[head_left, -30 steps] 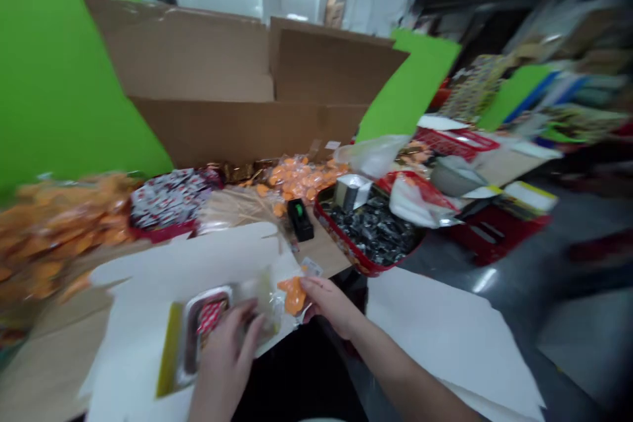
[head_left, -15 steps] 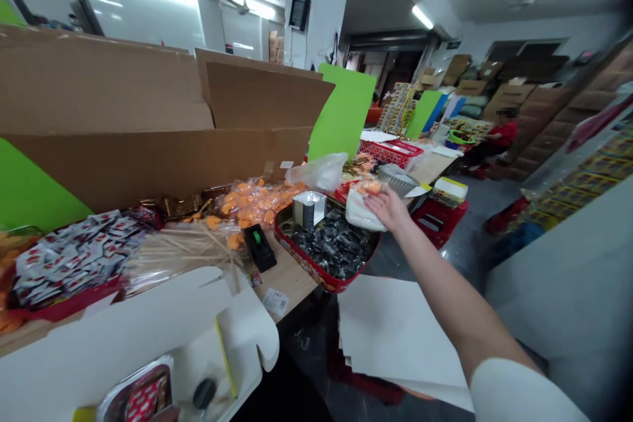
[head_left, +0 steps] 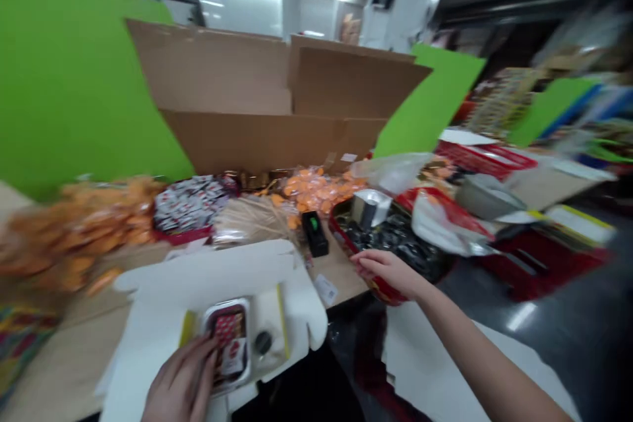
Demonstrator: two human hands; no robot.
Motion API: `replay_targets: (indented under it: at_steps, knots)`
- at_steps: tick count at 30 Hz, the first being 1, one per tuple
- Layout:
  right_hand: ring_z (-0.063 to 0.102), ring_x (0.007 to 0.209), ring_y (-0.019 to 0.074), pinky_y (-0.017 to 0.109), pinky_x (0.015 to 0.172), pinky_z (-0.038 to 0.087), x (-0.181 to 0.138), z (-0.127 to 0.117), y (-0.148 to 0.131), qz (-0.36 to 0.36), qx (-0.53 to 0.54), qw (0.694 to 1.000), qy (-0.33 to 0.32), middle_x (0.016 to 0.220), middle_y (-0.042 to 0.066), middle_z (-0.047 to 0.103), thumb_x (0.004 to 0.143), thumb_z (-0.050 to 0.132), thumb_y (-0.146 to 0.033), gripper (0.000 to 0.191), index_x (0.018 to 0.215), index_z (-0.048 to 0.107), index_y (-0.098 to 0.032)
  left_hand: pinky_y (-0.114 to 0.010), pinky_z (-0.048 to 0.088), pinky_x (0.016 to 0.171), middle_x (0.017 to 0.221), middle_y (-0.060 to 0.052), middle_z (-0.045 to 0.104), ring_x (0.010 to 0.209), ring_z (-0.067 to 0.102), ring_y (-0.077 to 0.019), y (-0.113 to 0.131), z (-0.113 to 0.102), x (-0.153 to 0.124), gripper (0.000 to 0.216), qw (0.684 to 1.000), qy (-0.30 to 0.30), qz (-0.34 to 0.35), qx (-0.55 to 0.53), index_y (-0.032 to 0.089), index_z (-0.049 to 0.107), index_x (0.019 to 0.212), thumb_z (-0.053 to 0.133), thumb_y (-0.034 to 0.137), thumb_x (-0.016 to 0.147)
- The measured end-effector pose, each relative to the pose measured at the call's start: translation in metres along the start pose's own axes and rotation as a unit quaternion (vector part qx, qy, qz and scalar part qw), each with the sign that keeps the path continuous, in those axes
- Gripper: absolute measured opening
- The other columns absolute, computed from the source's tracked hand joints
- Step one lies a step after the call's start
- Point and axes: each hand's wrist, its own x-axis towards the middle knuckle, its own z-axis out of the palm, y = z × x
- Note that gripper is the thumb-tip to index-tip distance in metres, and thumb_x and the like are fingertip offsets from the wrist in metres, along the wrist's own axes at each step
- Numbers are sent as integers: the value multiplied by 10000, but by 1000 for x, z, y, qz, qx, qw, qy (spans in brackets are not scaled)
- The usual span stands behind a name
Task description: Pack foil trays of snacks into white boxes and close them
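Below, 2 hands: left hand [head_left: 180,386] touches shiny rectangular foil tray [head_left: 228,343].

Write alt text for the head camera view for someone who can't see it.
A person's left hand rests on a small silver foil tray of red-and-white packets inside an open white cardboard box, while the right hand hovers by a red tray of black wrapped sweets.

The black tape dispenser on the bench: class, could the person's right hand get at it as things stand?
Probably yes. The right hand hovers at the red tray's near rim, and the black tape dispenser stands just left of it on bare bench, with nothing lying between them. The picture is blurred, so small obstacles might not show.
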Motion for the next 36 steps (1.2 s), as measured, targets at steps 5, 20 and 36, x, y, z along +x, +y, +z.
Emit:
replay_targets:
  at_steps: [5,20,36]
  knots:
    - [661,822,178,271,730,507,66,31,-10,-89,-266,960,10,904,73,716,898,462,-336,315,1024,682,-148,-430,547,871,1087,-73,692,1011,656,-260,-20,-20,-1,291,993,57,-82,69,245,658,1030,469,407,879]
    - [607,1098,282,381,931,456,317,122,-27,-181,-533,826,32,1208,158,643,853,473,-139,443,1279,585,-188,-321,583,634,1052,-66,727,852,706,-244,-92,-36,24,413,942,69,-328,-5,236,677,1025,484,542,825]
    - [533,1146,339,496,1004,359,342,135,-10,-195,-288,932,99,1147,200,638,724,586,-179,457,1178,608,-135,-485,446,953,1172,-100,631,1101,579,-244,-206,77,269,320,956,-133,-248,82,151,622,1100,609,367,863]
